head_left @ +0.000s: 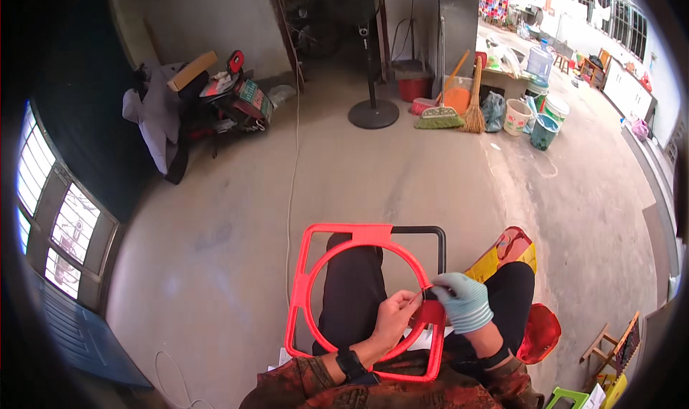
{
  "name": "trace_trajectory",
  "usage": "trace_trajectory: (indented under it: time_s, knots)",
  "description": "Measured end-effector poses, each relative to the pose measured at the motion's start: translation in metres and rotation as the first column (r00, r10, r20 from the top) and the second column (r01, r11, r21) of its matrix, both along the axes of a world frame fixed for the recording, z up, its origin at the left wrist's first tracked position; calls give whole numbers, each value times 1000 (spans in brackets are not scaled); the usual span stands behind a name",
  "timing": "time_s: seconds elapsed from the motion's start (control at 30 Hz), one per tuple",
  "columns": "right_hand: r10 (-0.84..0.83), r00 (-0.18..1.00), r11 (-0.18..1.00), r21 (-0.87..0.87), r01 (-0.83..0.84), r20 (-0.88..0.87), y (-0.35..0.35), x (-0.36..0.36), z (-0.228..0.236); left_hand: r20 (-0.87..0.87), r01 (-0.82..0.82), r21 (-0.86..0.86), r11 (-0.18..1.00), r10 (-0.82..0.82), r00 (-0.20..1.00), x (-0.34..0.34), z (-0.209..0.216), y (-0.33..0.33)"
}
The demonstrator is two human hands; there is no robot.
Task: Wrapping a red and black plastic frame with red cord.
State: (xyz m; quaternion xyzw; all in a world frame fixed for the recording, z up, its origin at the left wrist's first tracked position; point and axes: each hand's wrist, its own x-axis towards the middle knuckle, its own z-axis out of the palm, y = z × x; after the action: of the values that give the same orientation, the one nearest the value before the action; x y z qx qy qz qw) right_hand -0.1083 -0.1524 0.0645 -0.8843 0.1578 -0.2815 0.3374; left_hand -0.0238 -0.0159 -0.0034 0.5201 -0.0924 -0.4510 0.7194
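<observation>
frame [372, 233]: red and black, on the legs [352, 280]
left hand [393, 319]: bare, at frame's right side, pinching red strand [423, 290]
right hand [466, 303]: gloved, frame's right side, curled; cannot tell whether gripping
fan [374, 113]: beyond frame

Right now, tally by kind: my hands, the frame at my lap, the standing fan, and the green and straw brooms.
Hands (bare left hand, gloved right hand): 2
Frame: 1
Fan: 1
Brooms (green broom, straw broom): 2
Total: 6
</observation>
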Motion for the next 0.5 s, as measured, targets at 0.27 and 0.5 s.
trace_trajectory:
  time_s: [0.27,0.5]
  knots:
    - [-60,982,893,-449,-28,-181,6,30,3,318,-253,-7,968,242,917,8,21,-4]
    - [101,950,858,-457,-233,-295,-2,21,1,408,-161,1,987,147,901,4,4,-7]
